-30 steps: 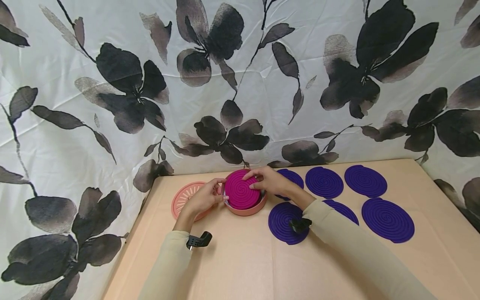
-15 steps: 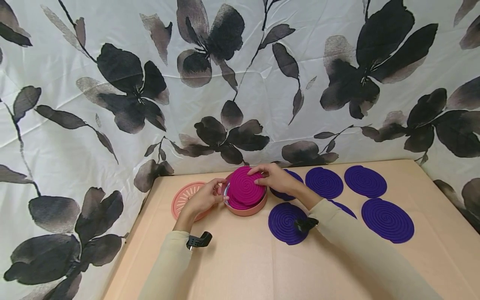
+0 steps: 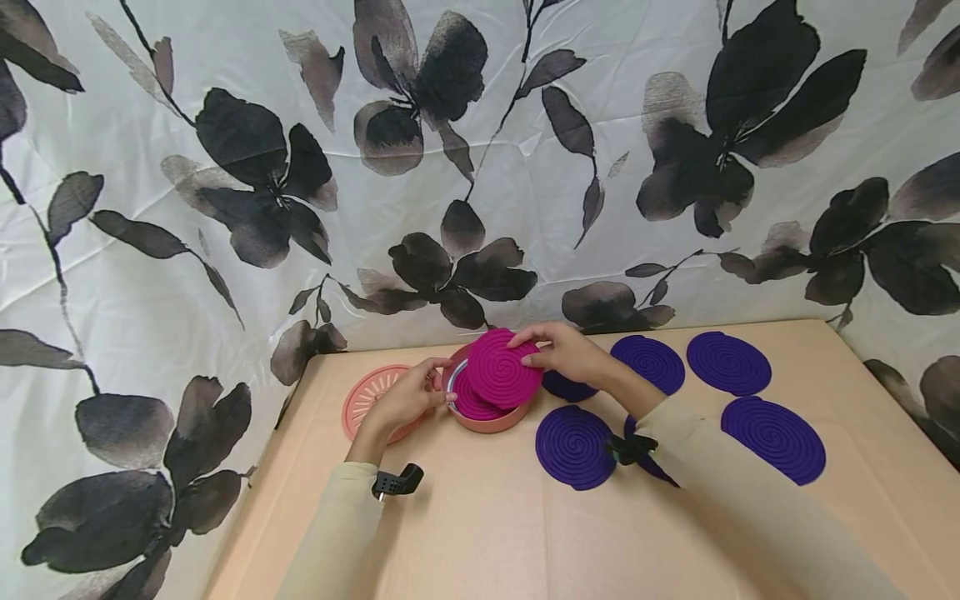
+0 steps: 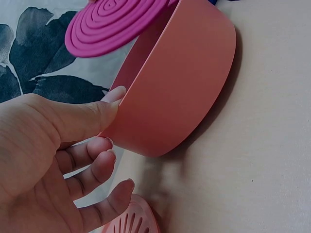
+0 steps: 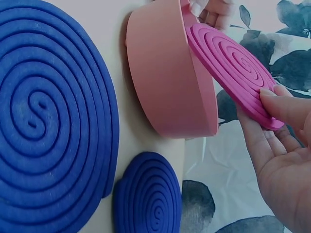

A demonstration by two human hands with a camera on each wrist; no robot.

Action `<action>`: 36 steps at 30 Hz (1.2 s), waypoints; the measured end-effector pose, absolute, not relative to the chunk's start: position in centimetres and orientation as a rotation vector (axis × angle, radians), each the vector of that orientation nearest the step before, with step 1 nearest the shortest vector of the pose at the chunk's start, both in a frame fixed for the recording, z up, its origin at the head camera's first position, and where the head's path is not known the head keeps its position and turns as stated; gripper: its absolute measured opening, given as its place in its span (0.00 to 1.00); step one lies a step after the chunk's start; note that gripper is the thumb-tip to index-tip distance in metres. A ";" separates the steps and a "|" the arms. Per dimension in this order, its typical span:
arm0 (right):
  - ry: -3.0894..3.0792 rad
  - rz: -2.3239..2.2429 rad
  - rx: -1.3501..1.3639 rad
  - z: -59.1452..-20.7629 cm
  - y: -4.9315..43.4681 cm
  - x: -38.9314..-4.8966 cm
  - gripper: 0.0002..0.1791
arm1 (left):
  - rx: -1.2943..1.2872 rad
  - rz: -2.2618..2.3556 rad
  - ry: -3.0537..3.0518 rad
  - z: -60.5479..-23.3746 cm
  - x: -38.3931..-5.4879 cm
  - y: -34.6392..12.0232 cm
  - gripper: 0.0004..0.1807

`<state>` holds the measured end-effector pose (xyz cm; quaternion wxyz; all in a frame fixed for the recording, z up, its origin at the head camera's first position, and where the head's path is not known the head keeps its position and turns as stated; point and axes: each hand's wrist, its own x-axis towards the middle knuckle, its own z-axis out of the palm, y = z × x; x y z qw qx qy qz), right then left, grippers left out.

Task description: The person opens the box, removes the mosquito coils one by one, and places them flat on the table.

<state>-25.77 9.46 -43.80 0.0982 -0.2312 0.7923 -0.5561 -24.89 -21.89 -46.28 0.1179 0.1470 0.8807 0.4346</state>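
My right hand (image 3: 570, 358) pinches a magenta spiral coaster (image 3: 504, 371) at its right edge, thumb on top and fingers beneath. In the right wrist view this coaster (image 5: 243, 68) tilts over the rim of a round coral container (image 5: 170, 77). My left hand (image 3: 405, 396) grips the container's left rim between thumb and fingers; in the left wrist view, its other fingers hang loosely below the thumb (image 4: 82, 119). Another magenta coaster (image 3: 472, 402) lies inside the container, partly covered by the raised one. A coral slotted lid (image 3: 366, 392) lies partly behind my left hand.
Several dark blue spiral coasters lie right of the container, among them a near one (image 3: 576, 447), a far one (image 3: 729, 363) and a right one (image 3: 776, 437). My right forearm partly hides others. A floral cloth (image 3: 480, 167) hangs behind the table (image 3: 480, 517).
My right hand has lifted the upper magenta coaster and moved it right, showing more of the one beneath in the container. The left hand has stayed at the rim.
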 end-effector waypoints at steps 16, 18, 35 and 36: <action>2.396 -1.596 -0.675 -42.9 11.3 -24.0 0.17 | 0.428 1.248 2.586 -46.1 -24.8 -22.1 0.34; 2.392 -1.585 -0.657 -42.8 11.5 -23.7 0.17 | 0.431 1.255 2.577 -46.1 -24.7 -22.1 0.34; 2.366 -1.536 -0.653 -43.1 13.8 -21.3 0.19 | 0.439 1.277 2.546 -46.1 -24.4 -22.4 0.34; 2.374 -1.525 -0.655 -43.1 13.9 -21.1 0.19 | 0.436 1.279 2.544 -46.1 -24.4 -22.4 0.34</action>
